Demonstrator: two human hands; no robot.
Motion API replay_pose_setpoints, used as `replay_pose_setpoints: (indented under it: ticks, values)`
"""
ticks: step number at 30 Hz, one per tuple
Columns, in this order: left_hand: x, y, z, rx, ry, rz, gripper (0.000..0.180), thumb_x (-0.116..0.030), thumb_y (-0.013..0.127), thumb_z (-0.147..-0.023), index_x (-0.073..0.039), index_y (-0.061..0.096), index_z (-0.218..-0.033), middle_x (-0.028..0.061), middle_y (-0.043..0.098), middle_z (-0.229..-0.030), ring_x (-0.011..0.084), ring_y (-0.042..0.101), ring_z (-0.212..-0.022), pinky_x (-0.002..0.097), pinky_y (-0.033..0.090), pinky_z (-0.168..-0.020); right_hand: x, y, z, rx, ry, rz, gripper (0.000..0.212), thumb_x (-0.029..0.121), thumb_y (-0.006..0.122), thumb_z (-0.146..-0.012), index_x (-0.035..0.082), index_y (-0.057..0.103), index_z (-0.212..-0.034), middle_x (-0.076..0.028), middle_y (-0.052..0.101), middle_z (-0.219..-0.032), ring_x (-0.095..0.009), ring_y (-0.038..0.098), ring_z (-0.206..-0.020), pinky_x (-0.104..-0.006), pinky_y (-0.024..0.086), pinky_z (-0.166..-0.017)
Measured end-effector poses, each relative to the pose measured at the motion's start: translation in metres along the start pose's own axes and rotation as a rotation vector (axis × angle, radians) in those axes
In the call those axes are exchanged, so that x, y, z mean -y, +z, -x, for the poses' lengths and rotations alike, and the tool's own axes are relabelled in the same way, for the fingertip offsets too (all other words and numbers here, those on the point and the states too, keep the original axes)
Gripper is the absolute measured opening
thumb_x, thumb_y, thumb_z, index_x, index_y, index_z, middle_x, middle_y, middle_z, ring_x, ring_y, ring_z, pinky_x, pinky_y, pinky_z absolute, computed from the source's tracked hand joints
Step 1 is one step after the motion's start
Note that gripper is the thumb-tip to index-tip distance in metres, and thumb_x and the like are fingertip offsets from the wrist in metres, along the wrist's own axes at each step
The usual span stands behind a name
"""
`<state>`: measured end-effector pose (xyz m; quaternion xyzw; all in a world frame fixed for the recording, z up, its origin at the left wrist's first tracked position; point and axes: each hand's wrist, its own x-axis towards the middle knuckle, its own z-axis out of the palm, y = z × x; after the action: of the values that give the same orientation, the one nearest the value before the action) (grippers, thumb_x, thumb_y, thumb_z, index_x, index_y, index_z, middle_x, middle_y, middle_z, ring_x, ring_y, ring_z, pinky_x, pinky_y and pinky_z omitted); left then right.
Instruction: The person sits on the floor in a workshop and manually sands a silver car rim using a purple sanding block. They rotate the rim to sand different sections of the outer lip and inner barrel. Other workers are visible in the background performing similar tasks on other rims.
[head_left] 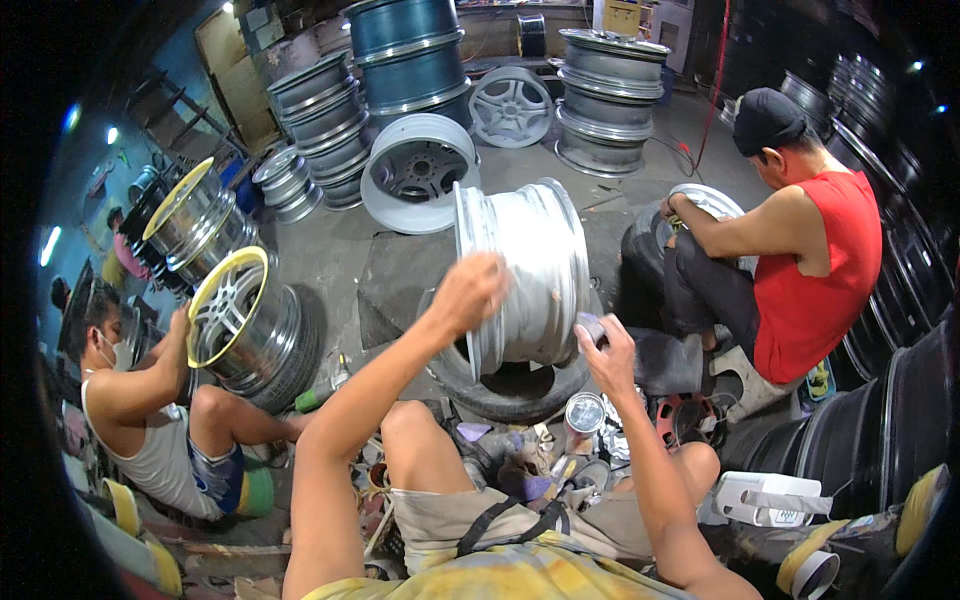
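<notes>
A pale grey wheel rim (530, 270) stands on its tread in front of me, resting on a black tire (520, 402) laid flat. My left hand (475, 294) is at the rim's left edge, its fingers curled and smeared by motion, so what they hold, if anything, does not show. Beside the rim's lower right edge, my right hand (612, 358) pinches a small grey pad (592, 326) between thumb and fingers. An open tin can (585, 412) sits below that hand among scraps and rags.
At left, a person in a white tank top (150, 430) handles a yellow-edged rim (228, 308). A person in a red sleeveless shirt (822, 270) bends over another wheel (706, 200) at right. Stacked rims (612, 105) stand behind; a white plastic container (770, 495) lies lower right.
</notes>
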<state>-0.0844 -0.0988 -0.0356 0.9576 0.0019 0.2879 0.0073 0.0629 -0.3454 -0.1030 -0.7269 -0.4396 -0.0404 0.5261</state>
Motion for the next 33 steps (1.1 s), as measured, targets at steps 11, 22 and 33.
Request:
replay_pose_setpoints:
  ticks: [11, 22, 33]
  values:
    - [0.08, 0.037, -0.092, -0.217, -1.153, 0.205, 0.034, -0.023, 0.055, -0.094, 0.007, 0.061, -0.109, 0.0286, 0.065, -0.113, 0.046, 0.063, -0.107, 0.0529, 0.05, -0.092, 0.03, 0.078, -0.097, 0.008, -0.341, 0.289, 0.029, 0.013, 0.073, -0.084, 0.008, 0.068, -0.112, -0.011, 0.057, -0.089, -0.028, 0.06, -0.087, -0.0411, 0.048, -0.078]
    - [0.097, 0.054, -0.08, -0.116, -1.121, 0.155, 0.044, -0.033, 0.05, -0.098, 0.006, 0.065, -0.111, 0.0308, 0.061, -0.118, 0.0459, 0.059, -0.113, 0.0516, 0.047, -0.095, 0.021, 0.105, -0.13, -0.031, -0.399, 0.449, 0.03, 0.011, 0.067, -0.084, 0.007, 0.066, -0.114, -0.012, 0.058, -0.099, -0.029, 0.058, -0.098, -0.0421, 0.044, -0.083]
    - [0.08, 0.04, -0.08, -0.139, -1.125, 0.19, 0.04, -0.031, 0.048, -0.099, 0.005, 0.063, -0.108, 0.0282, 0.065, -0.113, 0.0457, 0.062, -0.109, 0.0528, 0.048, -0.093, 0.026, 0.108, -0.12, -0.065, -0.413, 0.511, 0.029, 0.01, 0.066, -0.085, 0.008, 0.068, -0.113, -0.009, 0.06, -0.099, -0.026, 0.059, -0.094, -0.0407, 0.041, -0.082]
